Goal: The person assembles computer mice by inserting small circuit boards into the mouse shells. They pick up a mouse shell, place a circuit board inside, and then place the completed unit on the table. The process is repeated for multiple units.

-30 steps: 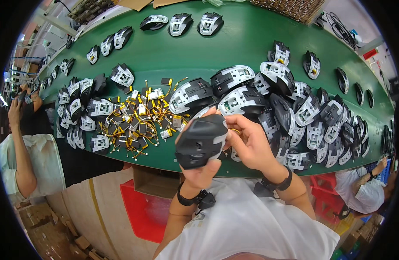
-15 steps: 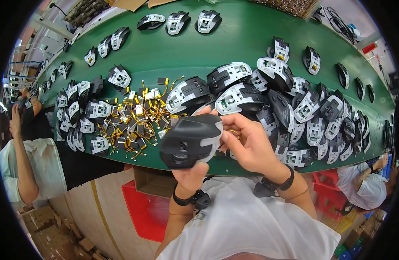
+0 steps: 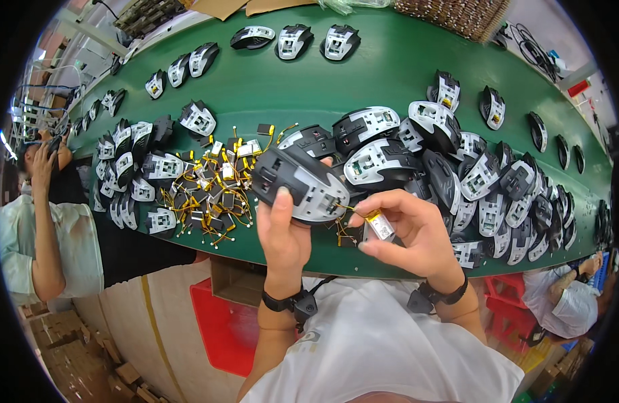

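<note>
My left hand [image 3: 282, 232] is closed around a black and grey computer mouse [image 3: 303, 188], its openwork underside turned up. Between the thumb and fingers of my right hand [image 3: 414, 232] is a small silver battery [image 3: 381, 226] with yellow tape at one end. Thin wires lead from the battery to the near right end of the mouse. Left of the mouse, a heap of loose batteries [image 3: 219, 178] with yellow tape and coloured leads lies on the green table. To its right, many similar mice [image 3: 481, 178] are piled, mostly underside up.
More mice [image 3: 125, 161] are piled at the left, and others stand spaced along the far side of the green table [image 3: 383, 77]. A wicker basket [image 3: 450, 17] is at the back. Below the near edge is a red bin [image 3: 222, 332]. Two people [image 3: 51, 248] sit at either side.
The mouse has turned over from its smooth black top to its underside. My right hand has drawn back to the right, and the battery now shows in its fingers.
</note>
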Tool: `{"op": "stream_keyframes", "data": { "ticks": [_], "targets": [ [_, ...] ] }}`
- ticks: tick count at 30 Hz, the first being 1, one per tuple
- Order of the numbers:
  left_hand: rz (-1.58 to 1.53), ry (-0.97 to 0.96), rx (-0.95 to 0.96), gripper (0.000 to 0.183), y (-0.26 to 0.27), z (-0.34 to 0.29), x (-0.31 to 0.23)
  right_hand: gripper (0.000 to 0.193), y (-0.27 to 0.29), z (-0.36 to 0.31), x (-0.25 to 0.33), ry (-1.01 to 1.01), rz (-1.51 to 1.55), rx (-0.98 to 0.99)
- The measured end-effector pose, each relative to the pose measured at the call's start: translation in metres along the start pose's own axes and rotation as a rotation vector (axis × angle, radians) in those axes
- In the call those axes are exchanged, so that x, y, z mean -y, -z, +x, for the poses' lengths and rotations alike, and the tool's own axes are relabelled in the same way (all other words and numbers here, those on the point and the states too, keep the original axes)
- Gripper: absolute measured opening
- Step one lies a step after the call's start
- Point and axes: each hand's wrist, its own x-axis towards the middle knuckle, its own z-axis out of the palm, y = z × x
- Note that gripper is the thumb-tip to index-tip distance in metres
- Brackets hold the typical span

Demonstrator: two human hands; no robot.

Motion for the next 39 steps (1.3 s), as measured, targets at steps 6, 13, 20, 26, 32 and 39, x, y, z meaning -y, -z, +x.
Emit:
{"op": "stream_keyframes", "data": {
  "ticks": [6, 13, 20, 26, 32, 39],
  "targets": [
    [-0.009, 0.017, -0.003, 0.059, -0.006, -0.004, -0.001, 0.05, 0.002, 0.008, 0.006, -0.041, 0.147, 0.143],
    [-0.092, 0.119, -0.011, 0.059, 0.002, -0.004, 0.002, 0.048, 0.0, 0.005, 0.016, -0.242, 0.378, 0.256],
    [-0.073, 0.094, 0.043, 0.057, 0.004, -0.001, -0.005, 0.037, 0.01, 0.012, 0.013, -0.177, -0.059, 0.397],
    [-0.045, 0.03, 0.036, 0.057, 0.005, 0.0, -0.006, 0.031, -0.005, 0.011, 0.01, -0.135, 0.028, 0.086],
    [-0.148, 0.015, -0.097, 0.055, -0.002, -0.01, 0.005, 0.029, -0.019, 0.01, -0.02, -0.02, 0.149, -0.275],
    [-0.253, 0.069, -0.104, 0.051, -0.002, -0.011, 0.008, 0.027, -0.02, 0.015, -0.028, 0.459, -0.644, -0.325]
  ]
}}
